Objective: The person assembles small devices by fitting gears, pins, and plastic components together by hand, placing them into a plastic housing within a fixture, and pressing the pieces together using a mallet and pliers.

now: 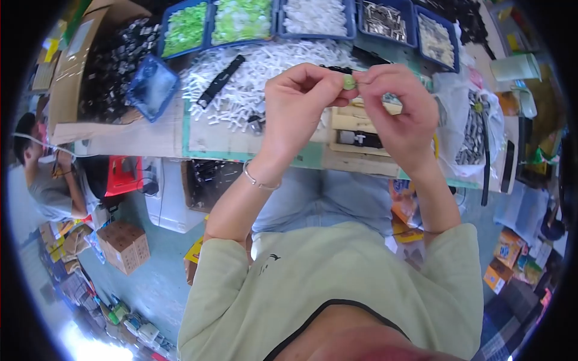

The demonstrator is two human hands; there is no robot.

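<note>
Both hands are raised over the workbench, fingertips meeting. My left hand (pixel 301 99) is closed in a pinch on a small round green piece (pixel 349 82). From the other side, my right hand (pixel 402 99) pinches at that piece with thumb and forefinger; whatever it grips is too small to make out. A dark part shows just behind the left fingertips, partly hidden. Below the hands lies a wooden fixture (pixel 337 117) with a black and silver cylindrical part (pixel 358 138) in it. White plastic pieces (pixel 235 72) are heaped beside my left hand, with a black strip (pixel 221 81) on top.
Blue bins (pixel 274 21) of green, white and metal parts line the back. On the left are a tilted blue tray (pixel 165 102) and a cardboard box (pixel 66 78) of black parts. A plastic bag (pixel 448 114) of metal parts stands right. Another person (pixel 51 174) sits far left.
</note>
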